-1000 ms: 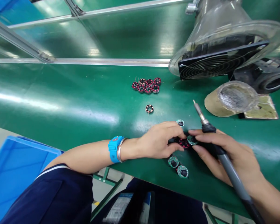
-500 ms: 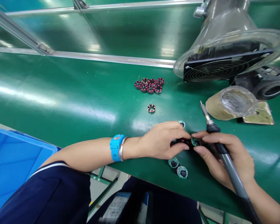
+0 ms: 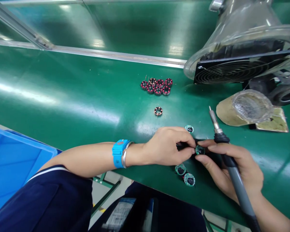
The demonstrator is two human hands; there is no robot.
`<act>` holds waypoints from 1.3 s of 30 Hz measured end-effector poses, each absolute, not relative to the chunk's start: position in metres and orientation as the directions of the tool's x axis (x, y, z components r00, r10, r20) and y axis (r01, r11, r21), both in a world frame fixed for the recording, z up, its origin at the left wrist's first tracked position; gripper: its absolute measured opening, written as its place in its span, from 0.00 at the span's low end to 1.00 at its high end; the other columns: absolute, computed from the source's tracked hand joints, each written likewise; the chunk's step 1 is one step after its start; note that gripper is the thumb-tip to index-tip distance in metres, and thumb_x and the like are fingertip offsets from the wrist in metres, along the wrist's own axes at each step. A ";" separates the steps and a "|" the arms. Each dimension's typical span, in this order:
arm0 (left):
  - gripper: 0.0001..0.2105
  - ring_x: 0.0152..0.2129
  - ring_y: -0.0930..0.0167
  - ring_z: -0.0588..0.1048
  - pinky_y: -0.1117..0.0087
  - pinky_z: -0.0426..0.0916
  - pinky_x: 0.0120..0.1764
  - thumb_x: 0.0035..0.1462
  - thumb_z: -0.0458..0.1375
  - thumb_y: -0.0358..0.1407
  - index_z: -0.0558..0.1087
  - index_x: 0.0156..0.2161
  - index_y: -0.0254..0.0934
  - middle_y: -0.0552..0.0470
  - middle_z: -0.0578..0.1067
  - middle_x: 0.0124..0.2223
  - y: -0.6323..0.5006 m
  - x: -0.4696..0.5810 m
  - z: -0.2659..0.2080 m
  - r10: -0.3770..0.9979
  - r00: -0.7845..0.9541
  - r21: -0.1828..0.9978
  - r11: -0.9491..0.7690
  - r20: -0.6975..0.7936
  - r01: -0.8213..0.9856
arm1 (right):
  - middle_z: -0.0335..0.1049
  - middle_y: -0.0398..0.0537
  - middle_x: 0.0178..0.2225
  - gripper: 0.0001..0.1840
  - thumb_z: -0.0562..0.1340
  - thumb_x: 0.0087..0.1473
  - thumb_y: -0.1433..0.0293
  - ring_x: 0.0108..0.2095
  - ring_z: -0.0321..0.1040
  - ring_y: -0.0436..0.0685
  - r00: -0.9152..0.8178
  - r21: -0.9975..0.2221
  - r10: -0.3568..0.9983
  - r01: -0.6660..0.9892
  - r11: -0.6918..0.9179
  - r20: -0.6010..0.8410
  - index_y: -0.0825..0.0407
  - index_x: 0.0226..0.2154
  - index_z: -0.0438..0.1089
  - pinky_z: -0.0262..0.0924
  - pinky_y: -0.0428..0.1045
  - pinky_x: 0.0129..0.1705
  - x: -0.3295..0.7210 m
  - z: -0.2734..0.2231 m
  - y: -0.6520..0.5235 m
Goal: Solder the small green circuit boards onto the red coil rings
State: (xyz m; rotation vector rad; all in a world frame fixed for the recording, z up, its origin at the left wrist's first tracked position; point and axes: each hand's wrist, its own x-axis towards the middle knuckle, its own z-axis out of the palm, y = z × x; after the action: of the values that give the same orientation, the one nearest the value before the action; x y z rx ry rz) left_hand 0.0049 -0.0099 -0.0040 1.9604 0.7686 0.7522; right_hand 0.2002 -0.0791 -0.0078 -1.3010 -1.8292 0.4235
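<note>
A soldering iron (image 3: 236, 177) lies across my right hand (image 3: 241, 164), its metal tip pointing up and away from me. The thumb and forefinger of that hand also touch a small round green circuit board (image 3: 200, 150). My left hand (image 3: 169, 145) pinches at the same board from the left, fingertips closed; what else sits between them is dark and partly hidden. Two more round green boards, one at the front (image 3: 189, 179) and one beside it (image 3: 180, 169), lie below my hands. Another round board (image 3: 189, 129) rests just beyond my left fingers.
Several wound stator rings (image 3: 158, 91) stand grouped on the green table (image 3: 91, 106), with a single copper-wound ring (image 3: 158, 111) nearer. At right are a fume extractor fan (image 3: 232, 69) and a tan cylindrical holder (image 3: 228, 109). A blue bin (image 3: 16, 174) stands at left.
The small board between my fingers has shifted slightly left and down, and my fingertips have come closer around it. The view has moved slightly.
</note>
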 end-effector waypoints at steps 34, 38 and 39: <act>0.05 0.38 0.72 0.80 0.73 0.75 0.44 0.58 0.58 0.28 0.76 0.38 0.35 0.50 0.81 0.40 0.003 -0.006 -0.010 0.543 0.756 0.738 -0.664 0.366 0.119 | 0.74 0.41 0.49 0.27 0.64 0.54 0.77 0.45 0.75 0.57 -0.374 -0.622 0.817 0.529 0.577 0.439 0.39 0.54 0.67 0.74 0.55 0.47 0.230 -0.027 -0.070; 0.05 0.38 0.73 0.79 0.73 0.75 0.43 0.58 0.58 0.29 0.76 0.38 0.36 0.50 0.81 0.40 0.003 -0.006 -0.009 0.545 0.759 0.727 -0.672 0.357 0.140 | 0.77 0.41 0.44 0.25 0.67 0.52 0.75 0.42 0.76 0.56 -0.317 -0.620 0.829 0.554 0.555 0.460 0.39 0.51 0.68 0.75 0.52 0.41 0.223 -0.023 -0.066; 0.05 0.37 0.73 0.79 0.73 0.75 0.43 0.58 0.58 0.29 0.76 0.37 0.36 0.50 0.81 0.39 0.002 -0.006 -0.008 0.546 0.757 0.722 -0.676 0.359 0.146 | 0.77 0.41 0.42 0.23 0.67 0.52 0.74 0.39 0.76 0.56 -0.296 -0.627 0.842 0.566 0.535 0.452 0.40 0.50 0.69 0.74 0.51 0.38 0.221 -0.021 -0.065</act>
State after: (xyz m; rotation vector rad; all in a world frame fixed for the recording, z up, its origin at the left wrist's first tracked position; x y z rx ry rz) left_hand -0.0058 0.0025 -0.0083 2.2523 0.5154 0.7418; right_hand 0.2209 -0.0646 -0.0208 -1.1397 -1.9965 0.4512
